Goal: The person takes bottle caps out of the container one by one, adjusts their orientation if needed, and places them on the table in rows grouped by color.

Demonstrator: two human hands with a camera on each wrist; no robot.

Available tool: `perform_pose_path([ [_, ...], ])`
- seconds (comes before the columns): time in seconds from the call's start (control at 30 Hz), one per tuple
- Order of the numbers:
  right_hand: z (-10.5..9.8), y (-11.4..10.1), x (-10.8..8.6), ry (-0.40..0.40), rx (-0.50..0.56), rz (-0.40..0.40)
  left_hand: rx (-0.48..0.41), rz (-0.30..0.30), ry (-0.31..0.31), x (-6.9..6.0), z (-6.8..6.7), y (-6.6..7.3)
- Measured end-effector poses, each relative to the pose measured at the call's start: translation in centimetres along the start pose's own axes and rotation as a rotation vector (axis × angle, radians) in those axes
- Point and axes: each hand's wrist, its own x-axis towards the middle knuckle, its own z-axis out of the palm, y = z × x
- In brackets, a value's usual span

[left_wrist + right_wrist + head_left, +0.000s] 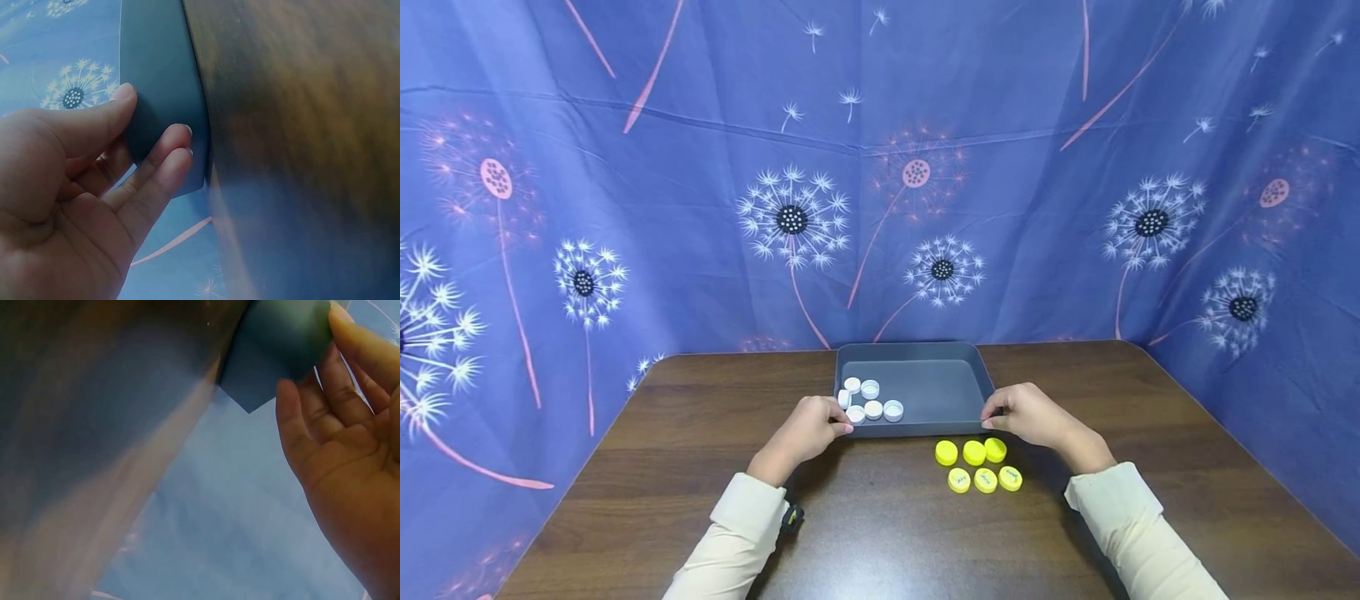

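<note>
A dark grey rectangular tray (pixel 925 427) lies on the table, its long side toward me. Several white bottle caps (pixel 873 409) are grouped at its left end, one tipped on edge against the left wall. My left hand (pixel 808 429) grips the near left corner, thumb at the rim and fingers along the outer wall (pixel 165 81). At the near right corner my right hand (pixel 1028 412) holds the tray the same way, its thumb at the rim (pixel 294 337). Several yellow bottle caps (pixel 974 452) sit in two rows just in front of the tray, toward the right.
The brown wooden table (pixel 880 533) reaches back to a blue curtain (pixel 865 317) printed with dandelions, close behind the tray. A dark band (pixel 792 518) shows at the left sleeve cuff. Both sleeves are cream.
</note>
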Motion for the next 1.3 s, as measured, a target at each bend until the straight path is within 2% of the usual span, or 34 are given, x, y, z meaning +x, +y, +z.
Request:
perform_pose_path([
  [0.3,0.26,-0.21,0.09,0.038,0.025,-0.021,0.007,-0.002,0.009,0.13,-0.4,-0.04],
  [0.53,0.53,-0.09,0.13,0.033,0.052,-0.01,-0.002,-0.024,0.006,-0.13,-0.52,0.17],
  [0.8,0.67,0.1,-0.1,0.025,0.041,-0.005,0.021,0.02,0.004,-0.19,-0.07,-0.13],
  [1.0,0.75,0.11,-0.26,0.008,0.06,0.008,0.02,0.028,0.008,-0.38,0.01,0.14],
  [1.3,0.38,0.25,-0.25,0.009,0.049,-0.028,0.023,0.024,0.005,-0.21,-0.12,0.42],
])
